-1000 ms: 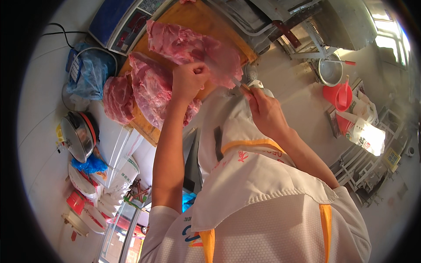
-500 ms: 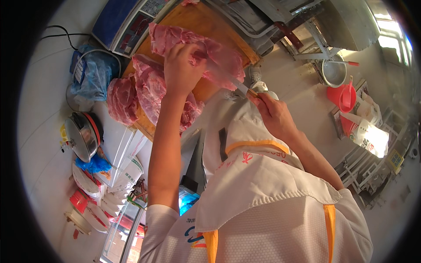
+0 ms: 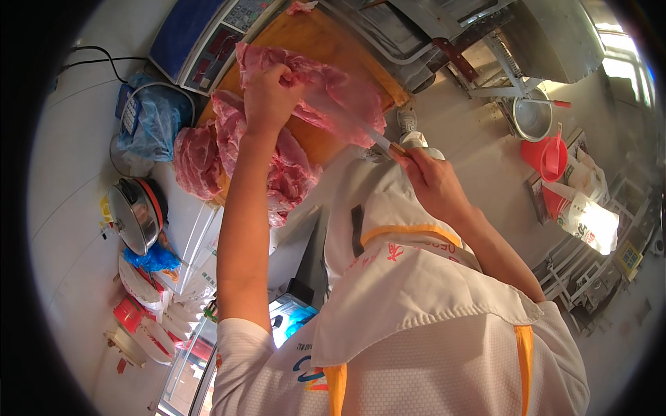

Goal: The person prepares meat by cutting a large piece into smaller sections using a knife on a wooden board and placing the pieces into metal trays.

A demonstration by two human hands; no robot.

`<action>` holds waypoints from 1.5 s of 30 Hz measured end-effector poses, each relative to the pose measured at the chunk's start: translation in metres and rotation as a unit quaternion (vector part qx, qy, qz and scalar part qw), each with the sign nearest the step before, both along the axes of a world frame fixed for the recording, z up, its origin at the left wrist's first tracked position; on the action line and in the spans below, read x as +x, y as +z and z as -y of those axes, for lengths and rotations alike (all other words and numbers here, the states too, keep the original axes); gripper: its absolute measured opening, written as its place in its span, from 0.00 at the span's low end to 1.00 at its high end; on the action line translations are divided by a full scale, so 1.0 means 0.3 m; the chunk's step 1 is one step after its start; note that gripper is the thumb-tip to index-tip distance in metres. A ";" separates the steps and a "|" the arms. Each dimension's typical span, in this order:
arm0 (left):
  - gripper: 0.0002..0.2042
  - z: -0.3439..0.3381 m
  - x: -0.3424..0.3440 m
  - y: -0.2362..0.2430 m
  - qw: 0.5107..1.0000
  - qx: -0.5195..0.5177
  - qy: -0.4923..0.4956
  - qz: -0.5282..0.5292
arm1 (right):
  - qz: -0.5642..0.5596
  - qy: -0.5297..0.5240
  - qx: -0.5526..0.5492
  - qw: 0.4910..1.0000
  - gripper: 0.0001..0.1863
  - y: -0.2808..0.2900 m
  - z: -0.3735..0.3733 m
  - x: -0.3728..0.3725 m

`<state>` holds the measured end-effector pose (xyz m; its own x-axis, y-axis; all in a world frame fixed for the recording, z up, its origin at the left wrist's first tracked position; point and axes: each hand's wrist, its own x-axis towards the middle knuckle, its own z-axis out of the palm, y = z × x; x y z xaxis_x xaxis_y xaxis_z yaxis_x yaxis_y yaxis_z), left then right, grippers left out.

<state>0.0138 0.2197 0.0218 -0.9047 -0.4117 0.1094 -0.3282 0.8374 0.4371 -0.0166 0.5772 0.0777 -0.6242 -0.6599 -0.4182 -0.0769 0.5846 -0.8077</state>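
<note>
A long slab of raw meat [image 3: 347,90] lies across the wooden board [image 3: 309,31]. My left hand [image 3: 272,102] is closed on the left part of this slab, with its fingers curled and their tips partly hidden. In my right hand [image 3: 436,184] I hold a knife [image 3: 378,139] by its handle. Its blade points up and left into the right part of the slab, and the meat's pale surface makes the tip hard to see. Under my left forearm is a second large piece of meat [image 3: 291,170], partly covered. Left of it sits a smaller meat piece [image 3: 196,161].
A weighing scale [image 3: 218,55] stands beyond the board on the left. Beside it is a blue plastic bag [image 3: 156,125]. A lidded metal pot [image 3: 130,216] is further left. On the right are a metal basin [image 3: 533,118] and a red bucket [image 3: 538,158]. Metal racks line the far right.
My left hand has shifted left and slightly up along the slab, its fingers now curled tighter. The knife and my right hand have barely moved.
</note>
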 end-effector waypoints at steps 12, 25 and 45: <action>0.12 -0.076 -0.045 0.012 1.000 0.014 -0.013 -0.012 | 0.005 0.013 -0.019 1.000 0.11 -0.013 -0.002 -0.034; 0.10 0.053 -0.239 0.056 0.927 0.361 0.079 -0.065 | 0.008 0.040 -0.023 0.999 0.11 -0.014 -0.001 -0.072; 0.09 -0.138 0.218 0.049 0.999 0.024 -0.007 -0.031 | -0.079 0.066 0.017 0.995 0.08 0.031 -0.008 -0.157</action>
